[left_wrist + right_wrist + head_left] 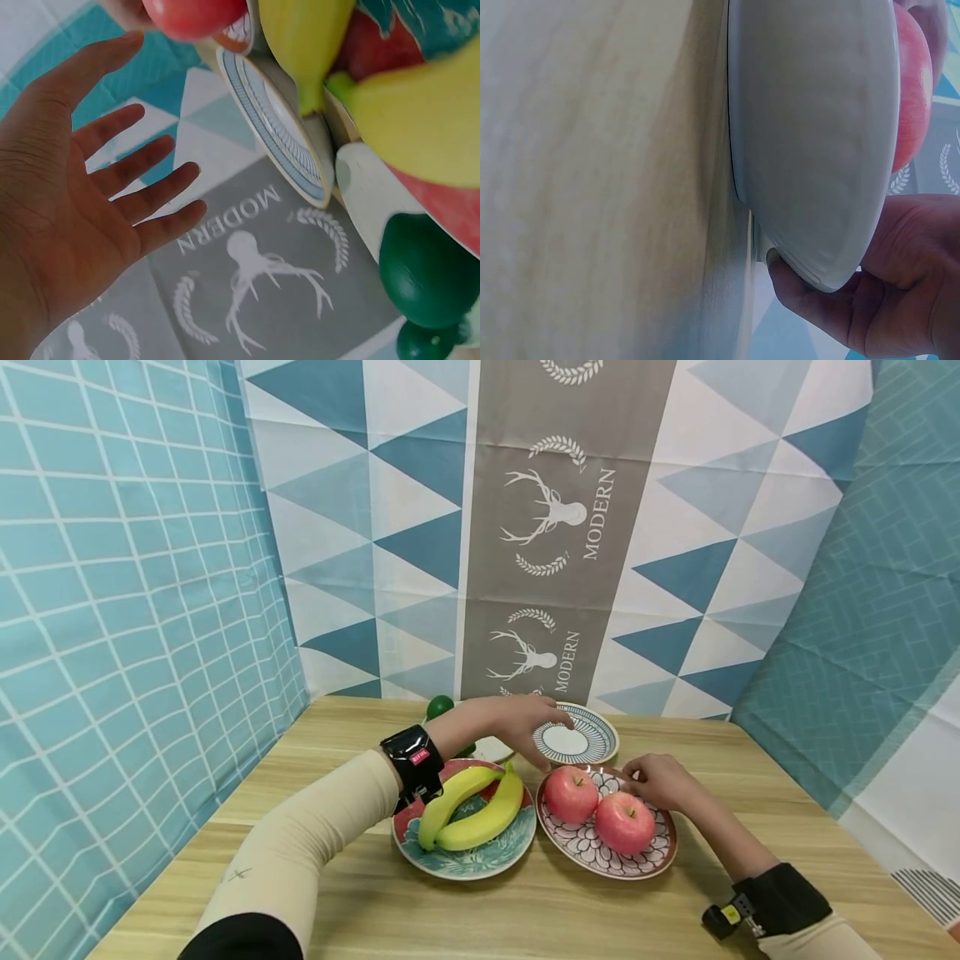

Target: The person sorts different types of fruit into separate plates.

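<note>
My left hand [525,722] hovers over the back plates with its fingers spread and nothing in it; the left wrist view shows its bare palm [82,202]. My right hand [663,781] grips the back right rim of a patterned plate [600,862] with a brown edge. The right wrist view has this plate's white underside [817,135] beside the wooden table, with curled fingers [817,307] at its rim. Two red apples [572,794] lie on that plate. Left of it, a green and red plate [480,867] carries two yellow bananas [480,827].
Behind stands a blue-and-white plate [600,747], partly covered by my left hand. A white plate [491,750] with dark green rounded items [427,270] is mostly hidden by my left arm. Patterned cloth [420,527] hangs behind the wooden table [465,927].
</note>
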### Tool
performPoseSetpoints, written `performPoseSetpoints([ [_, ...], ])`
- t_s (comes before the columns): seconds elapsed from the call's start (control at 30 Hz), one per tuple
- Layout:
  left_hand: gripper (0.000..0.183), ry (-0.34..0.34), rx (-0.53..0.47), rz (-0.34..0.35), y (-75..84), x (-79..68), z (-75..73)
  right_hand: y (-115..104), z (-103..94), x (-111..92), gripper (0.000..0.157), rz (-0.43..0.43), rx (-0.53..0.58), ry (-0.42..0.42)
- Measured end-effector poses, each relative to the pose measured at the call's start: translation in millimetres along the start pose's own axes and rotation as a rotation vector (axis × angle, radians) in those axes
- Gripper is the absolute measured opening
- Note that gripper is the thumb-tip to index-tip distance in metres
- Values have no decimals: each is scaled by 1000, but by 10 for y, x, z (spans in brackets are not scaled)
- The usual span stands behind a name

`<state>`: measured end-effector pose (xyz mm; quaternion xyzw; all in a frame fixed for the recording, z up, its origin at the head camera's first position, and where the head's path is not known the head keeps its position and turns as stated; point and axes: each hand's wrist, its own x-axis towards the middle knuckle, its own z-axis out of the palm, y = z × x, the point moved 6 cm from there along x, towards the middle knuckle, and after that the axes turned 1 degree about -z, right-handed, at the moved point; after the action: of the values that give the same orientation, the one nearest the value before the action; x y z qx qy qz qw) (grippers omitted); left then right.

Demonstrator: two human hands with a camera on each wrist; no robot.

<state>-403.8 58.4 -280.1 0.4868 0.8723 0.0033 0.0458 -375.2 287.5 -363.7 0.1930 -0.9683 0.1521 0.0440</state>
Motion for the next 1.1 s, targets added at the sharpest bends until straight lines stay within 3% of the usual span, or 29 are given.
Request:
performPoseSetpoints([
  [0.2,71,32,1,-89,-277,-112,-7,21,-2,5,6,10,-10,2],
  [0.3,66,44,28,-101,-426,-164,30,27,-6,6,5,16,-6,2],
  [0.47,59,30,36,-110,-660,-256,156,29,-15,11,6,28,-9,-4],
  [0.83,52,54,-5,-225,-1166,-441,497,10,-7,21,6,10,-8,-3],
  [0.97,50,94,-37,-254,-1296,-458,586,13,9,22,5,9,-6,-6],
  [1.1,49,125,-46,-274,-1326,-470,592,5,12,22,5,-4,-8,0],
])
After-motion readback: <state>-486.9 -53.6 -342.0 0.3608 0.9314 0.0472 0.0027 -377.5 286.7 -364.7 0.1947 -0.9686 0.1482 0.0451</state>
